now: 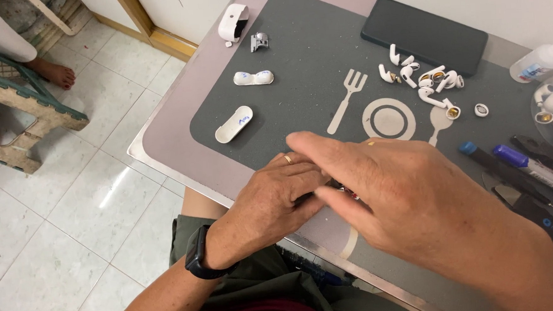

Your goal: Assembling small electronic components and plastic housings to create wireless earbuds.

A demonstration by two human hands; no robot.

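My left hand, with a gold ring and a black wristband, rests on the grey place mat near the table's front edge, fingers curled over a small part. My right hand lies over the left fingers, pinching at the same small dark part, which is mostly hidden. Several white earbud pieces lie scattered at the far right of the mat. Two white case halves lie at the left of the mat.
A white hinged case shell and a small metal piece sit at the far left corner. A black phone lies at the back. Markers and pliers lie at the right, with a white bottle. Another person's bare feet show on the tiled floor.
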